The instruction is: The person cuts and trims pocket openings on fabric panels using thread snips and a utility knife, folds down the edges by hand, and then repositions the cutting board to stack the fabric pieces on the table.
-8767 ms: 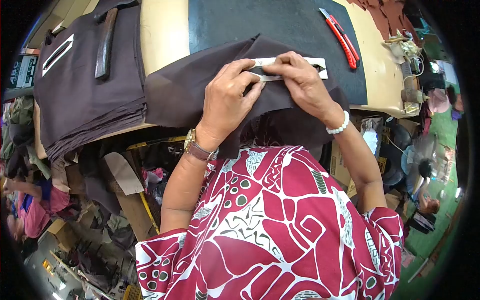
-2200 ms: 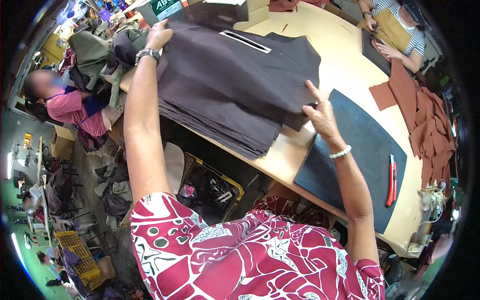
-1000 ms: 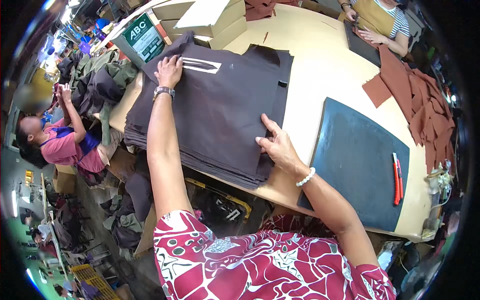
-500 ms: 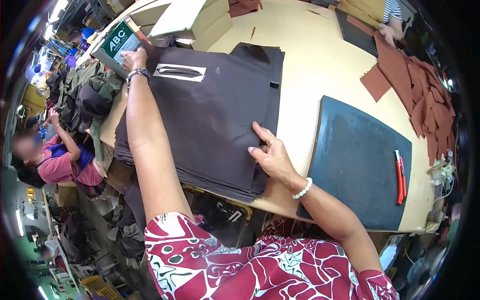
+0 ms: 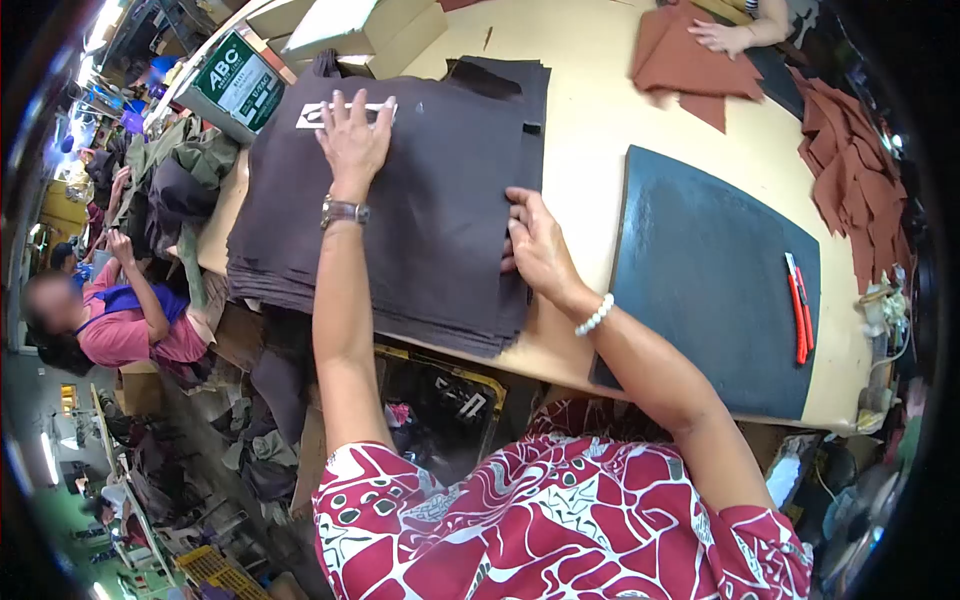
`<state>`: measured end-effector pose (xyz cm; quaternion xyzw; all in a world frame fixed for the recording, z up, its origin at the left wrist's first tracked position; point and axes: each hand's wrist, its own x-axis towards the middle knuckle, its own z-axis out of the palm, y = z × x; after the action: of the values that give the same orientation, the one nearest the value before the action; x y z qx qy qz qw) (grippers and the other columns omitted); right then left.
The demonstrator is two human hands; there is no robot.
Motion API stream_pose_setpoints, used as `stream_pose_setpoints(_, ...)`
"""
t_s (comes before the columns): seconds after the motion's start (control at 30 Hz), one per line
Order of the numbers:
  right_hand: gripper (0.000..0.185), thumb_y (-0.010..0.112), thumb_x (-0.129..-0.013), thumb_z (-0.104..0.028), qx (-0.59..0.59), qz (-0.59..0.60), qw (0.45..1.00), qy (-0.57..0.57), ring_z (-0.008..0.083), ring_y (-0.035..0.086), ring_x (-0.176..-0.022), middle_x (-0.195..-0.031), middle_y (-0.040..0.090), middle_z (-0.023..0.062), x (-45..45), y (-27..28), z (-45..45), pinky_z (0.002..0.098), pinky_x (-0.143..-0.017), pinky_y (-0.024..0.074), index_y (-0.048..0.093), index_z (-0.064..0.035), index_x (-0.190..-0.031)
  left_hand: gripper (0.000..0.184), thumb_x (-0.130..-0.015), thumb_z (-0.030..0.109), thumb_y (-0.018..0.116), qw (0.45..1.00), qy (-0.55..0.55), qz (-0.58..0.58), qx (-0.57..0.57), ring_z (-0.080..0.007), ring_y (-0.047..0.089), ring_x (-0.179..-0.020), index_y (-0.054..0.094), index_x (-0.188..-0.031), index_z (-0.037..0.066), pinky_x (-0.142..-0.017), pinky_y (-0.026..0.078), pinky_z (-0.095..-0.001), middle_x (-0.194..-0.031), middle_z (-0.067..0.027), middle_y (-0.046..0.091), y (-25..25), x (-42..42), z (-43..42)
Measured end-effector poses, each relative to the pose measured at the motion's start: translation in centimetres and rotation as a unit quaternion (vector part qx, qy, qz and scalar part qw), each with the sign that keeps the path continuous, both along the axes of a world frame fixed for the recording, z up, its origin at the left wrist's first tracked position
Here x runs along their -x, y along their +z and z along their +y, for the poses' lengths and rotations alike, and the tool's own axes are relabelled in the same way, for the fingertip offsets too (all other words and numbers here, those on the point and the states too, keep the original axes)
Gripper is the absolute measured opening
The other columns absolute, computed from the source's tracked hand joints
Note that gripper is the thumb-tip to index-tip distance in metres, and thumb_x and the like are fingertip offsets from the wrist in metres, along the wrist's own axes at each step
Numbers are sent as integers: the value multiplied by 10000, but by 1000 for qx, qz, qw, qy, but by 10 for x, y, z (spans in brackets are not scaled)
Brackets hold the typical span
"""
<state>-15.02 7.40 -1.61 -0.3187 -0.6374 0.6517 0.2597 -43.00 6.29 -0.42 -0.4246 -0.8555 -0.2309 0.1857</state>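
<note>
A thick stack of dark brown fabric sheets (image 5: 430,230) lies before me. My left hand (image 5: 355,145) is open, its spread fingers flat over a white slotted paper piece (image 5: 310,116) on top of the stack and partly covering it. At the stack's right edge, my right hand (image 5: 542,245) has its fingers bent around the border of the upper sheets; some fingertips are hidden there. A green and white ABC box (image 5: 236,82) stands beyond the stack's far left corner.
To the right lies a black cutting mat (image 5: 710,290) with a red utility knife (image 5: 798,310) on it. Rust-brown fabric scraps (image 5: 850,180) are heaped farther off. Another person's hand (image 5: 722,38) rests on rust-brown pieces (image 5: 680,60). An open carton (image 5: 390,40) stands at the back.
My left hand has left the ABC box and moved right onto the white paper piece. My right hand's fingers have bent closer around the stack's edge. The other person's rust-brown pieces have shifted left.
</note>
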Motion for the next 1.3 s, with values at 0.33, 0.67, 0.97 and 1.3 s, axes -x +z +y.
stream_pose_setpoints(0.33,900,625,-753,-460,-374,-308,875,-15,409,628,-841,-1061,563,308,59,34,19,410,-716,521,232,73,-1362,570,-835,477,506,998,44,-42,-2,-437,159,-1343,475,-1309,161,-1035,147,-634,-1451,-201,249,-37,-20,20)
stream_pose_setpoints(0.67,515,496,-792,-48,-51,-6,978,-202,333,635,-847,-889,640,225,53,-31,62,353,-801,485,352,52,-1276,538,-854,486,492,994,87,40,-58,-422,234,-1319,503,-1276,153,-1007,203,-646,-1419,-185,316,-46,-32,24)
stream_pose_setpoints(0.97,800,670,-708,-143,-363,-327,871,-46,373,613,-928,-1056,534,241,89,15,52,402,-798,514,237,65,-1348,554,-845,513,491,988,100,101,-55,-426,285,-1295,507,-1269,157,-965,262,-660,-1390,-185,364,-57,-27,27)
stream_pose_setpoints(1.3,643,559,-725,-271,-333,-229,907,-118,383,616,-902,-992,614,256,-10,4,122,439,-810,478,373,-5,-1280,545,-849,492,487,968,140,205,-19,-350,279,-1323,455,-1305,197,-969,285,-628,-1413,-128,352,-62,-18,29)
